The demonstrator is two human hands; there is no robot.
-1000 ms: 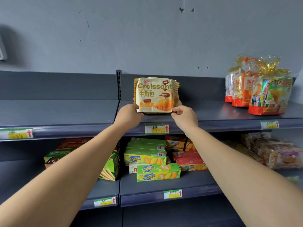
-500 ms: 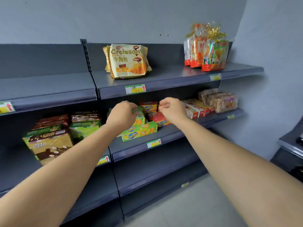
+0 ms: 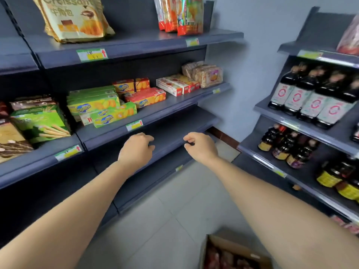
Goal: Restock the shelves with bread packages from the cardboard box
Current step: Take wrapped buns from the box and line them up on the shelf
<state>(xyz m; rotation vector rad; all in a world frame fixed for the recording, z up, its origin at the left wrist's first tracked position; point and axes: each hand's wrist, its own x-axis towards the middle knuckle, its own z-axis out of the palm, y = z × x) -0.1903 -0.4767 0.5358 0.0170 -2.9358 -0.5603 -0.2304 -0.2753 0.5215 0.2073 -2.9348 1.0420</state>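
The yellow croissant package (image 3: 74,18) stands upright on the top shelf (image 3: 136,47), at the upper left of the head view. Both hands hang in front of the lower shelves, well below it. My left hand (image 3: 137,150) is loosely curled and holds nothing. My right hand (image 3: 200,147) is also loosely curled and holds nothing. The open cardboard box (image 3: 233,253) sits on the floor at the bottom edge, under my right forearm, with reddish packages inside.
Orange and green snack bags (image 3: 180,14) stand at the right on the top shelf. Biscuit boxes (image 3: 103,109) and wrapped bread (image 3: 206,74) fill the middle shelf. A second rack with dark bottles (image 3: 310,100) stands at the right. Grey floor tiles (image 3: 174,210) lie between the racks.
Both hands let go of the croissant package, which stays on the top shelf, and dropped downward. The view swung down and right, bringing the bottle rack and the cardboard box into sight.
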